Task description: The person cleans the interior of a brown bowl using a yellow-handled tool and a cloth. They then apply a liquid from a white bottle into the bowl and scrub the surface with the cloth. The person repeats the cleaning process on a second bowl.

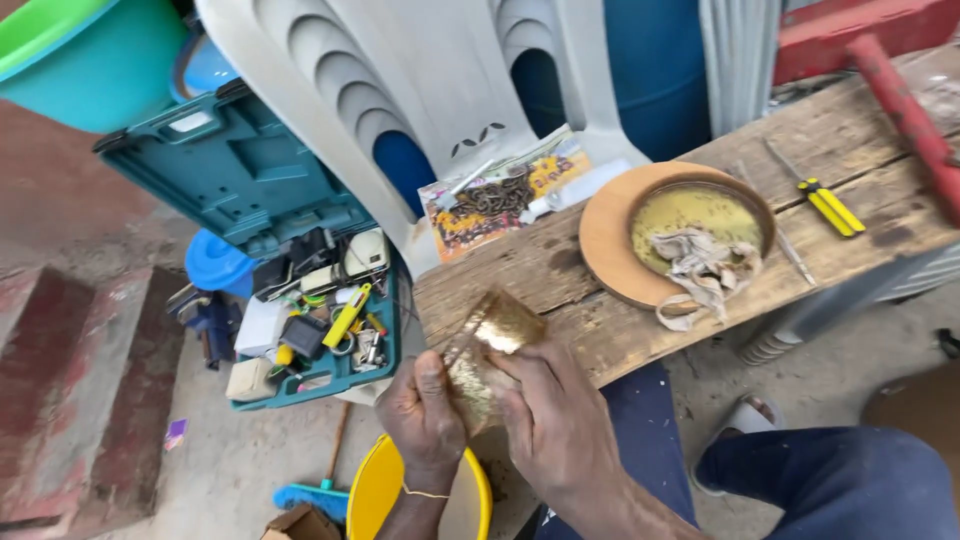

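A gold-glittered sheet [490, 350] is pinched by fingers of both the left hand [425, 415] and right hand [555, 420]; at two o'clock, a cloth-filled round tray [610, 235] lies untouched.

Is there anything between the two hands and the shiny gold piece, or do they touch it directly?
Nothing visible stands between them. The left hand and the right hand both grip the gold-coloured piece directly, at the near edge of the wooden bench.
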